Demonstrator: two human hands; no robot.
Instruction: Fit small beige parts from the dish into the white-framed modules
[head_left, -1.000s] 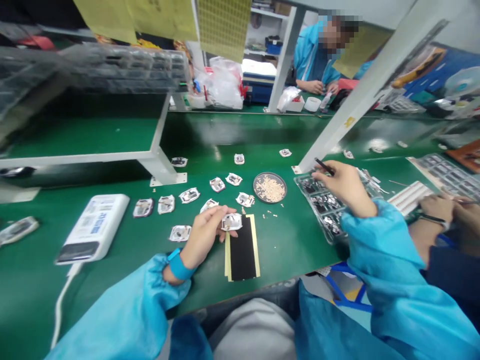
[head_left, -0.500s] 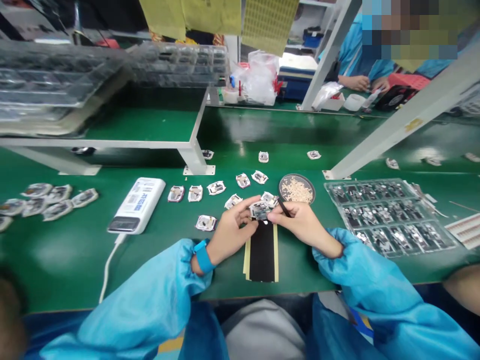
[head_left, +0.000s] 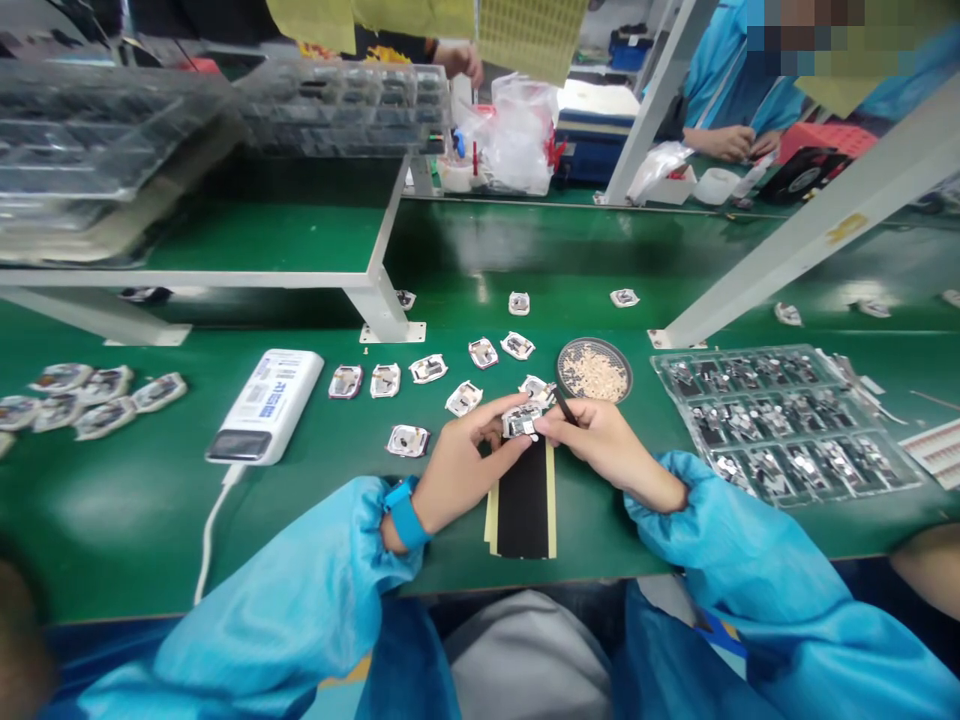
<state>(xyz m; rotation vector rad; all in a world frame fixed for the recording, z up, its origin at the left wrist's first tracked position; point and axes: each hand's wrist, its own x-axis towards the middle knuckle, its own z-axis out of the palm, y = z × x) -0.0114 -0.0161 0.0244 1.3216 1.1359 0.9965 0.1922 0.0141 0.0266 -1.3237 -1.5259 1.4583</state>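
Note:
My left hand (head_left: 466,465) is closed on a small white-rimmed device housing (head_left: 519,421) with electronic parts inside, held above a black strip with yellow edges (head_left: 523,505). Between the thumb and fingers of my right hand (head_left: 600,440) is a dark, thin tool like tweezers (head_left: 566,406), its tip by the housing; the right fingertips touch the housing's right side. Another housing (head_left: 534,387) lies just behind it. Several similar housings, one of them (head_left: 407,440) left of my left hand, lie on the green table. A round dish of small beige pieces (head_left: 594,371) stands behind my right hand.
A clear tray of small parts (head_left: 780,425) lies at the right. At the left are a white power bank (head_left: 266,407) with a cable and a group of housings (head_left: 105,415). A raised shelf (head_left: 300,235) bears stacked trays. A co-worker's hands (head_left: 724,143) show across the table.
The view has shifted slightly. The held housing is tilted a little differently, and my left thumb reaches further along it. Another person's hand has appeared behind the shelf trays.

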